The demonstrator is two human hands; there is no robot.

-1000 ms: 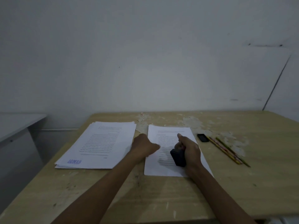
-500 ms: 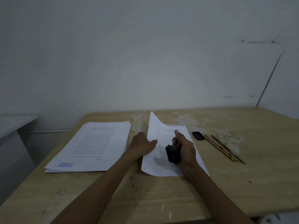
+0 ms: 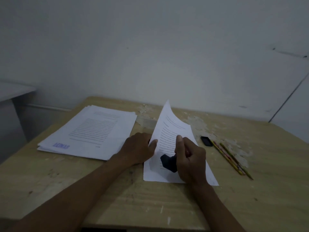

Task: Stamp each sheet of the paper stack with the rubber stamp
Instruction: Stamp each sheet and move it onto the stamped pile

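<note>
Right hand [image 3: 190, 158] grips a partly hidden black stamp [image 3: 168, 162]; left hand [image 3: 139, 150] pinches a lifted sheet [image 3: 168, 131]. Printed text unreadable.

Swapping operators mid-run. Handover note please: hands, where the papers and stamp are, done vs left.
Left hand: pinches the left edge of the top sheet, which is lifted and curling up off the right pile.
Right hand: grips the black rubber stamp, over the lower part of that pile.
Left stack: lies flat on the table; its top sheet carries a blue stamp mark at the near left corner.
Done: at least that visible sheet. Whether the lifted sheet is stamped cannot be told.
Left: move the lifted sheet across, stamp the rest of the right pile; count unknown.
Off to the right: pencils, small black object.
</note>
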